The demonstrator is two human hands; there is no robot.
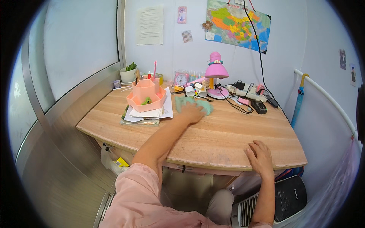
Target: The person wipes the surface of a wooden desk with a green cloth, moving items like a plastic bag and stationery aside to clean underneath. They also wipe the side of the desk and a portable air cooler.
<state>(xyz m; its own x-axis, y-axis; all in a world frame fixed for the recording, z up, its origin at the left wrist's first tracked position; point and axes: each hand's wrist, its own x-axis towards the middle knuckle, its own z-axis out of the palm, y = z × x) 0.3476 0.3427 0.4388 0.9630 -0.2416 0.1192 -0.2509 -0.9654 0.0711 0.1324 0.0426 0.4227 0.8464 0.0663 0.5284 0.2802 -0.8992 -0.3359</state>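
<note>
Rather crumpled, pale-green cloth (206,107) under left grip (192,113), closure unclear, right grip (261,157) apart.

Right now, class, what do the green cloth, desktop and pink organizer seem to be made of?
Green cloth: probably soft, matt fabric; it bunches in folds.
Desktop: wood or wood-look laminate, low sheen; grain streaks run across it.
Pink organizer: likely smooth moulded plastic; even colour, crisp angular walls.

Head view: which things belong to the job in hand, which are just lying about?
In use:
green cloth, under the left hand
wooden desk, right hand at its front edge

Lying about:
pink lamp
peach organizer, on papers
pink clock
potted plant
</note>
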